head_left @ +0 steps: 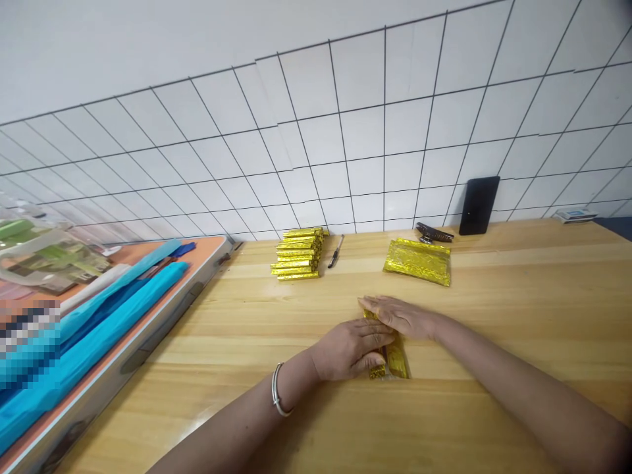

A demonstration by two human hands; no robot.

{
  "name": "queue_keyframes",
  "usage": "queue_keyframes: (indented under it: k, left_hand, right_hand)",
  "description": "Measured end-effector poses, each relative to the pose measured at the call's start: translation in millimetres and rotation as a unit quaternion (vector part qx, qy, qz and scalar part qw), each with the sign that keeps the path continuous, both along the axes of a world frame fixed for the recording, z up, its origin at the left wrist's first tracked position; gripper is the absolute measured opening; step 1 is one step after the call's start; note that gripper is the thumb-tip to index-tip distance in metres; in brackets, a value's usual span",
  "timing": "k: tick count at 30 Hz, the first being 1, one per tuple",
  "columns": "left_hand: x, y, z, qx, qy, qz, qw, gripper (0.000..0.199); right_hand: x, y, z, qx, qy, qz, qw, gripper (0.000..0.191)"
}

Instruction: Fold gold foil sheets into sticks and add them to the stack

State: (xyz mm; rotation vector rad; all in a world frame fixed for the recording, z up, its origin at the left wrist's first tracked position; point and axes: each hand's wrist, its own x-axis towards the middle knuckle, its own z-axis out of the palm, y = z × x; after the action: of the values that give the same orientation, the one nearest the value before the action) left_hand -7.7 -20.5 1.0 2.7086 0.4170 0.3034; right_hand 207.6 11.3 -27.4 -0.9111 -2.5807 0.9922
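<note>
A gold foil packet [396, 359] lies on the wooden table under both hands, its lower end showing clear plastic. My left hand [351, 349], with a silver bracelet at the wrist, presses flat across its left side, fingers extended. Over the packet's upper end rests my right hand [399, 316], its fingers stretched out to the left and close to the left fingertips. Farther back lie a stack of narrow gold rolls [299, 253] and, to the right, a flat gold packet [419, 261]. Part of the packet beneath the hands is hidden.
A pen [336, 252] lies beside the rolls. Behind the flat packet are a dark clip [434, 233] and a black phone-like slab [478, 205] leaning on the tiled wall. At left, an orange-topped surface [210, 248] holds blue fabric [126, 316]. A small white item [575, 215] sits far right.
</note>
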Motion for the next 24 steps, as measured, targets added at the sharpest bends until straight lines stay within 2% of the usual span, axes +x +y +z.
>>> queue_keyframes:
  k: [5,8,14,19,24]
  left_hand:
    - [15,1,-15.3,0.042,0.034,0.012,0.998,0.068]
    - [19,-4,-19.0,0.062,0.054,0.022,0.996,0.078]
    - [16,-21,-13.6,0.032,0.089,0.01,0.995,0.089]
    - [10,-45,-8.0,-0.006,0.104,0.0,0.995,0.092]
    - [4,-67,-3.9,-0.033,0.11,-0.002,0.993,0.093]
  right_hand:
    - [-1,-2,5.0,-0.007,-0.005,0.0,1.0,0.057]
    - [-1,-2,6.3,-0.008,-0.004,-0.002,1.0,0.057]
    - [0,0,3.3,-0.006,-0.01,0.005,1.0,0.057]
    - [-2,0,3.3,-0.004,-0.005,-0.001,1.0,0.059]
    - [-8,-4,2.4,0.07,-0.037,0.009,0.997,0.056]
